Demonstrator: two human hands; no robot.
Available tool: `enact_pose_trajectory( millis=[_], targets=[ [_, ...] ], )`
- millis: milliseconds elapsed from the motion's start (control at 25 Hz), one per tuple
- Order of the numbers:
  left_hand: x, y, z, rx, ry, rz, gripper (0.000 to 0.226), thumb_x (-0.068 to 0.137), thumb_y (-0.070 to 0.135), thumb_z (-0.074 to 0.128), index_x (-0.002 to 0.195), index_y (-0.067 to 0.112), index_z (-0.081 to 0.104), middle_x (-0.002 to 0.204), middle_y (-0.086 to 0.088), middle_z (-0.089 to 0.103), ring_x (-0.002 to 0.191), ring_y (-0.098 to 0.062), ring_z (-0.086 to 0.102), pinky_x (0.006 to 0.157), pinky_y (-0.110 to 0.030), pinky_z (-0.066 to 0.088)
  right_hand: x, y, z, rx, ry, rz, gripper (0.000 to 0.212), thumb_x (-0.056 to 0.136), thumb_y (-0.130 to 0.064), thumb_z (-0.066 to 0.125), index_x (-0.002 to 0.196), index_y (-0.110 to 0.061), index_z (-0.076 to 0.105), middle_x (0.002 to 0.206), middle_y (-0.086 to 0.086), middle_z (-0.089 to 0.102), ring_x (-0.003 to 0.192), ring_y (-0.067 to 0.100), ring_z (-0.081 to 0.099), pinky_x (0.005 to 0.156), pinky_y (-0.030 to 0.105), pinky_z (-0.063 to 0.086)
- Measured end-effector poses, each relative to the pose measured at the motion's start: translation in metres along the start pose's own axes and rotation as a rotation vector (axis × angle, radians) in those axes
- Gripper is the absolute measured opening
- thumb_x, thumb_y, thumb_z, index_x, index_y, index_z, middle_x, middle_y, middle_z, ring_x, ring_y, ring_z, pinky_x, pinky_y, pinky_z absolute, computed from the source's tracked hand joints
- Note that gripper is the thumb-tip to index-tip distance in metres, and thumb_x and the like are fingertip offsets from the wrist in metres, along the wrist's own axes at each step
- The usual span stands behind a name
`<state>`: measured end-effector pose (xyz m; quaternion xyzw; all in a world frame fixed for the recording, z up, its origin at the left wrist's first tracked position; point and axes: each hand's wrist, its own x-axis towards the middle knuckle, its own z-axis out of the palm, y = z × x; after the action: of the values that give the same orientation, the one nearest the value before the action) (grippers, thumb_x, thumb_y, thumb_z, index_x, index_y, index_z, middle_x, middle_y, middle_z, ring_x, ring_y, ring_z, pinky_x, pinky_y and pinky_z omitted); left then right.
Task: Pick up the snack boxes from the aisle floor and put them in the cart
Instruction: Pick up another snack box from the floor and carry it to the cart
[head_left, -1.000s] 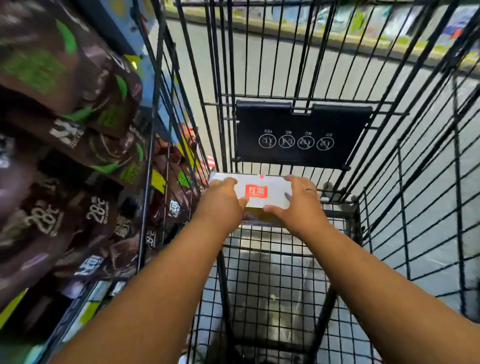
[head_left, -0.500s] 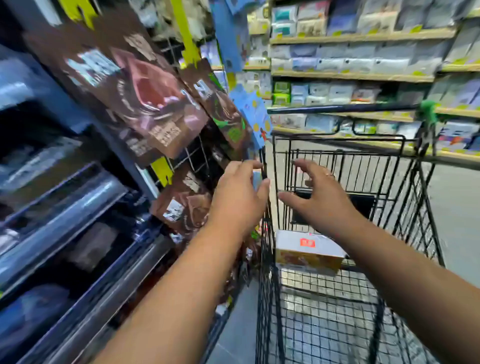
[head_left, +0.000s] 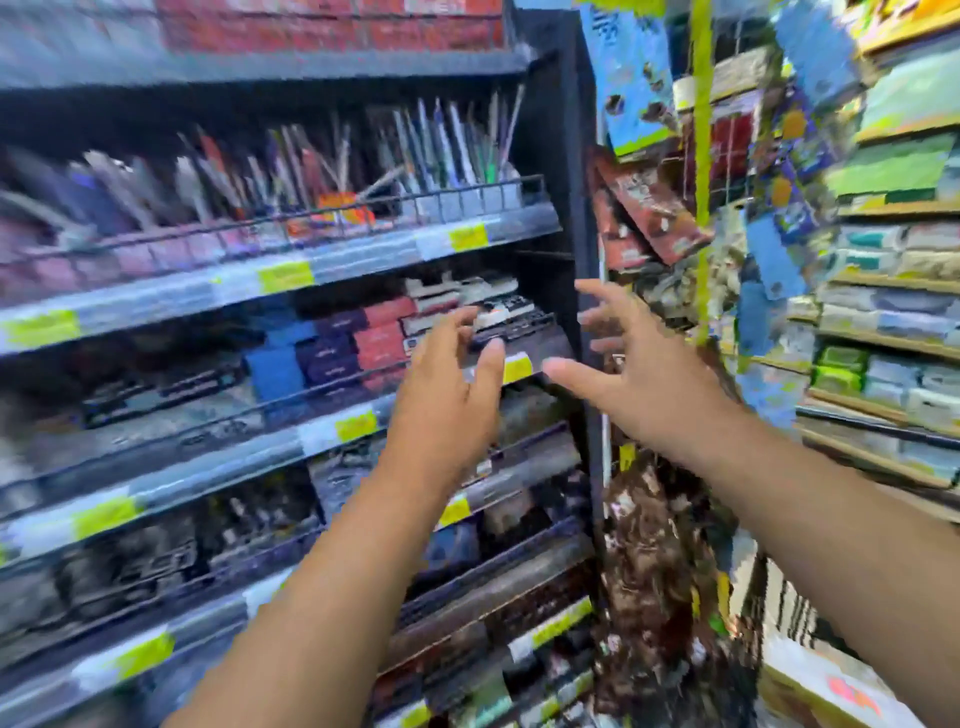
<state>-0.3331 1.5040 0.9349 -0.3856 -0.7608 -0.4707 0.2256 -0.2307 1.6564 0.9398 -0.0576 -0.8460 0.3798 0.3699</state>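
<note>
Both my hands are raised in front of the store shelves with nothing in them. My left hand (head_left: 449, 387) has its fingers spread, level with a middle shelf. My right hand (head_left: 631, 371) is open too, a little to the right, near the dark end post of the shelving. A white snack box (head_left: 826, 688) with a red mark shows at the bottom right corner, with thin black cart wires (head_left: 779, 613) just above it. The view is heavily blurred by motion. The aisle floor is out of view.
Shelving (head_left: 291, 275) with yellow price tags fills the left, stocked with flat boxes and upright packets. Brown hanging snack bags (head_left: 649, 571) drape beside the post. Further shelves (head_left: 893, 312) of packaged goods run along the right.
Both hands let go of the snack box, which stayed in the cart. The view then swung up and left to the shelves, so the cart slid to the bottom right corner.
</note>
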Motion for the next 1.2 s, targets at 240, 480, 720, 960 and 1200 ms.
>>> enact_pose_trajectory(
  millis=[240, 480, 720, 960, 1200],
  targets=[
    [-0.049, 0.024, -0.12, 0.32, 0.195, -0.155, 0.042, 0.097, 0.034, 0.051, 0.136, 0.02, 0.044, 0.129, -0.001, 0.054, 0.119, -0.017, 0.053, 0.101, -0.035, 0.041, -0.007, -0.099, 0.041, 0.208, -0.268, -0.207, 0.075, 0.077, -0.035, 0.077, 0.141, -0.031, 0.038, 0.123, -0.005, 0.051, 0.096, 0.0, 0.057, 0.08, 0.007, 0.04],
    [-0.142, 0.051, -0.25, 0.602, 0.344, -0.321, 0.051, 0.097, 0.038, 0.049, 0.144, 0.024, 0.033, 0.14, -0.002, 0.047, 0.124, -0.017, 0.048, 0.103, -0.039, 0.041, -0.053, -0.197, 0.113, 0.389, -0.52, -0.356, 0.075, 0.078, -0.045, 0.073, 0.142, -0.038, 0.035, 0.133, -0.004, 0.048, 0.116, 0.014, 0.051, 0.094, 0.029, 0.041],
    [-0.238, 0.071, -0.372, 0.816, 0.474, -0.496, 0.056, 0.097, 0.045, 0.045, 0.148, 0.027, 0.027, 0.148, 0.003, 0.04, 0.131, -0.014, 0.041, 0.104, -0.037, 0.039, -0.124, -0.305, 0.195, 0.482, -0.751, -0.524, 0.073, 0.078, -0.049, 0.071, 0.14, -0.045, 0.032, 0.141, -0.004, 0.043, 0.124, 0.015, 0.047, 0.095, 0.03, 0.039],
    [-0.33, 0.076, -0.507, 1.014, 0.539, -0.668, 0.057, 0.097, 0.047, 0.045, 0.147, 0.028, 0.027, 0.148, 0.002, 0.038, 0.133, -0.016, 0.039, 0.104, -0.035, 0.036, -0.212, -0.428, 0.293, 0.615, -0.907, -0.641, 0.074, 0.079, -0.047, 0.072, 0.141, -0.044, 0.032, 0.145, -0.003, 0.039, 0.127, 0.018, 0.044, 0.097, 0.031, 0.038],
    [-0.417, 0.068, -0.629, 1.145, 0.618, -0.796, 0.056, 0.095, 0.044, 0.05, 0.145, 0.026, 0.033, 0.14, -0.002, 0.046, 0.125, -0.019, 0.047, 0.104, -0.043, 0.041, -0.304, -0.54, 0.393, 0.759, -1.023, -0.646, 0.077, 0.078, -0.048, 0.073, 0.143, -0.039, 0.033, 0.138, -0.001, 0.043, 0.118, 0.016, 0.049, 0.091, 0.026, 0.036]
  ],
)
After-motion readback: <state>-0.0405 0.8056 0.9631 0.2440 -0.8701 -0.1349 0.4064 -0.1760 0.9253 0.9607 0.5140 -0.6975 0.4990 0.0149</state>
